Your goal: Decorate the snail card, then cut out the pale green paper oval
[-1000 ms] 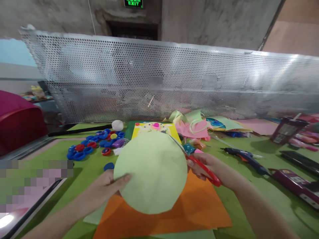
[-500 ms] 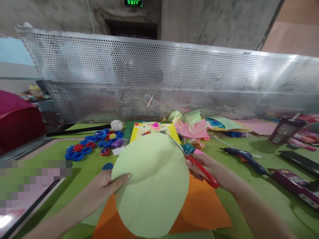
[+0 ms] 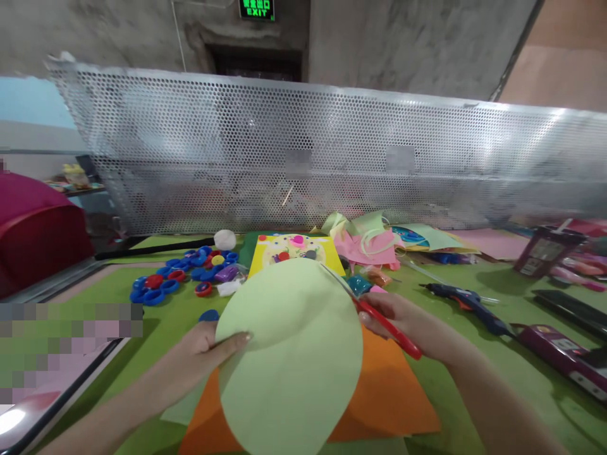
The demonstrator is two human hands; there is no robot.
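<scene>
My left hand (image 3: pixel 202 357) pinches the left edge of a pale green paper disc (image 3: pixel 291 354) and holds it up over the table. Red-handled scissors (image 3: pixel 379 319) are gripped in my right hand (image 3: pixel 408 325), with the blades lying against the disc's upper right edge. Under the disc lies an orange paper sheet (image 3: pixel 384 392) on the green table (image 3: pixel 474 379).
Blue and red bottle caps (image 3: pixel 183 278) lie at left, a yellow decorated card (image 3: pixel 294 249) behind the disc, paper scraps (image 3: pixel 374 240) beyond. A glue gun (image 3: pixel 467 300) and purple packs (image 3: pixel 559 354) lie at right. A perforated metal screen (image 3: pixel 332 164) closes the back.
The disc has turned and tilted toward me, so its lower edge hangs lower in view. The scissors stay at its upper right edge.
</scene>
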